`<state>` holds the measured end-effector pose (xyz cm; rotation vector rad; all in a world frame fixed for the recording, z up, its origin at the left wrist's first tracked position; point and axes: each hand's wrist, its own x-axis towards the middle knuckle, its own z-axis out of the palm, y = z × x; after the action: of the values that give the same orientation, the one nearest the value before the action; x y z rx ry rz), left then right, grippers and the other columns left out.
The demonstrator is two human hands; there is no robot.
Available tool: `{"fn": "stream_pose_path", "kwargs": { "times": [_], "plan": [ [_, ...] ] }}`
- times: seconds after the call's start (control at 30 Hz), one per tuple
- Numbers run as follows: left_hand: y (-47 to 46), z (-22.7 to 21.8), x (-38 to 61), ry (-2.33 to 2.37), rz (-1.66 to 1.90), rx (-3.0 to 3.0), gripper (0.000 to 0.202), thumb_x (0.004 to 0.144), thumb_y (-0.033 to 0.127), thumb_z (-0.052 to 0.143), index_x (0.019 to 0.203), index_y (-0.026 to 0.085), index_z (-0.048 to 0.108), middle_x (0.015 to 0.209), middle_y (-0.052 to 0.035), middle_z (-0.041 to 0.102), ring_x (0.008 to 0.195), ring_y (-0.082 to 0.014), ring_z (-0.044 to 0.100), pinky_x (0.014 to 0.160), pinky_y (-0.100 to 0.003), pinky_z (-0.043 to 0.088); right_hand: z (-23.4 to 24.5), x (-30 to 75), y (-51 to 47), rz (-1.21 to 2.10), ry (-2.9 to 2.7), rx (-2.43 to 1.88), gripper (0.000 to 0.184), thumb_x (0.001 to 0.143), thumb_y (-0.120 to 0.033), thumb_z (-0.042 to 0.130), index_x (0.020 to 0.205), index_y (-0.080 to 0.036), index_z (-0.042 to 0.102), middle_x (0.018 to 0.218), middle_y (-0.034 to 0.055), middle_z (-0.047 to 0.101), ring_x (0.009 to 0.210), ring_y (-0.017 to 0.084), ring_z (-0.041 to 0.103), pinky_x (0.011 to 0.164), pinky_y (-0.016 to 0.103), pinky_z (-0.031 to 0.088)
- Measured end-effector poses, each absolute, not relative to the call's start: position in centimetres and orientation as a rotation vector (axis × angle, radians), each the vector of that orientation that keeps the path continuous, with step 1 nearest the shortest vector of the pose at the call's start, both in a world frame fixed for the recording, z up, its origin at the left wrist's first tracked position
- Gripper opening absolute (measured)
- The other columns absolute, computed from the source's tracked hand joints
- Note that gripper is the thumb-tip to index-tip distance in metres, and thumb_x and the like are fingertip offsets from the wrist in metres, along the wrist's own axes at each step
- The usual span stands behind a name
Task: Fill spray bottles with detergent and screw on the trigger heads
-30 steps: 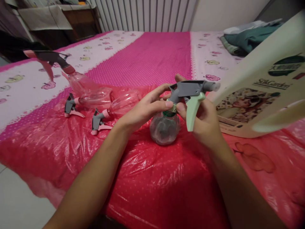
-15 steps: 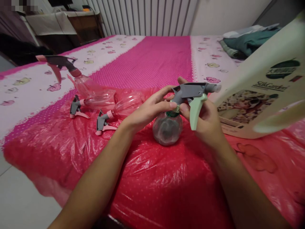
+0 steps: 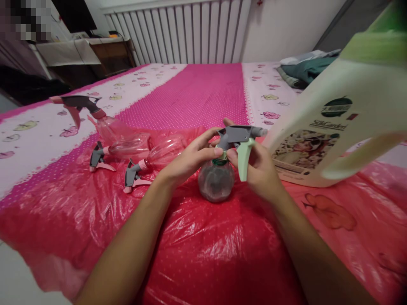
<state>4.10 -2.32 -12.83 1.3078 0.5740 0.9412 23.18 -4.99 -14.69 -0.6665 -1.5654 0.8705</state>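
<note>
L fingers (image 3: 207, 155) & R fingers (image 3: 233, 158) gripping clear spray btl (image 3: 216, 184) at neck, lg jug (image 3: 333, 108) nearby

The grey and pale-green trigger spray head (image 3: 238, 134) looks like smooth, matt plastic, while the small round clear bottle (image 3: 216, 182) below it and the tapered see-through pink bottles (image 3: 132, 146) appear to be shiny plastic. The large cream handled jug (image 3: 307, 110) has a smooth, softly sheened plastic wall. Under them, the thin red plastic sheet (image 3: 197, 262) is glossy and wrinkled, against the matt cloth of the pink-and-white printed bedspread (image 3: 203, 93).
</note>
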Motion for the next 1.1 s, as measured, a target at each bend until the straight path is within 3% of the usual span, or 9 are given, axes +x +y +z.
{"fn": "stream_pose_path", "kwargs": {
  "times": [0.2, 0.33, 0.53, 0.7, 0.8, 0.9, 1.1],
  "plan": [
    [-2.5, -12.6, 3.8, 0.552, 0.938, 1.288, 0.057, 0.08, 0.043, 0.1, 0.13, 0.028, 0.076, 0.117, -0.0028, 0.081, 0.096, -0.0176, 0.073, 0.083, -0.027, 0.053, -14.9, 23.2, -5.0, 0.884, -1.577, -0.709, 0.059, 0.095, -0.052, 0.086, 0.151, -0.037, 0.074, 0.148, 0.0093, 0.078, 0.133, 0.029, 0.075, 0.127, 0.055, 0.059],
    [-2.5, -12.5, 3.8, 0.542, 0.947, 1.298, 0.053, 0.081, 0.043, 0.099, 0.127, 0.028, 0.078, 0.115, -0.0021, 0.08, 0.093, -0.0162, 0.072, 0.081, -0.026, 0.052, -15.1, 23.2, -4.9, 0.903, -1.571, -0.705, 0.064, 0.096, -0.054, 0.085, 0.155, -0.037, 0.07, 0.149, 0.01, 0.076, 0.134, 0.028, 0.075, 0.126, 0.052, 0.06],
    [-2.4, -12.8, 3.8, 0.571, 0.916, 1.286, 0.068, 0.08, 0.046, 0.098, 0.139, 0.026, 0.072, 0.117, -0.0052, 0.08, 0.101, -0.0215, 0.074, 0.091, -0.033, 0.055, -14.6, 23.1, -5.1, 0.877, -1.583, -0.686, 0.055, 0.093, -0.05, 0.088, 0.145, -0.037, 0.077, 0.157, 0.0071, 0.075, 0.152, 0.03, 0.067, 0.139, 0.057, 0.047],
    [-2.3, -13.2, 3.8, 0.515, 0.905, 1.32, 0.065, 0.081, 0.047, 0.097, 0.138, 0.027, 0.071, 0.127, -0.0079, 0.081, 0.115, -0.0268, 0.076, 0.1, -0.037, 0.056, -15.0, 22.9, -5.2, 0.879, -1.585, -0.658, 0.048, 0.093, -0.048, 0.088, 0.14, -0.038, 0.08, 0.15, 0.0043, 0.08, 0.138, 0.026, 0.077, 0.126, 0.049, 0.062],
    [-2.4, -13.2, 4.1, 0.498, 0.914, 1.34, 0.061, 0.081, 0.045, 0.096, 0.134, 0.026, 0.072, 0.134, -0.0082, 0.08, 0.128, -0.03, 0.075, 0.107, -0.039, 0.057, -15.2, 23.0, -5.2, 0.856, -1.573, -0.667, 0.042, 0.092, -0.053, 0.089, 0.131, -0.039, 0.083, 0.147, 0.0013, 0.081, 0.136, 0.026, 0.078, 0.126, 0.048, 0.063],
    [-2.5, -13.3, 4.5, 0.511, 0.93, 1.355, 0.061, 0.08, 0.045, 0.097, 0.133, 0.027, 0.073, 0.128, -0.0053, 0.081, 0.134, -0.0314, 0.073, 0.11, -0.04, 0.058, -15.3, 23.2, -5.2, 0.853, -1.574, -0.693, 0.043, 0.088, -0.062, 0.091, 0.124, -0.041, 0.083, 0.147, -0.0013, 0.081, 0.137, 0.027, 0.078, 0.125, 0.048, 0.064],
    [-2.3, -13.9, 4.8, 0.549, 0.986, 1.379, 0.064, 0.082, 0.044, 0.097, 0.139, 0.029, 0.072, 0.117, -0.0021, 0.081, 0.135, -0.0324, 0.073, 0.109, -0.041, 0.06, -15.0, 23.5, -5.2, 0.848, -1.586, -0.701, 0.053, 0.085, -0.078, 0.086, 0.115, -0.034, 0.082, 0.131, 0.0006, 0.086, 0.136, 0.026, 0.078, 0.118, 0.044, 0.067]
  ]
}}
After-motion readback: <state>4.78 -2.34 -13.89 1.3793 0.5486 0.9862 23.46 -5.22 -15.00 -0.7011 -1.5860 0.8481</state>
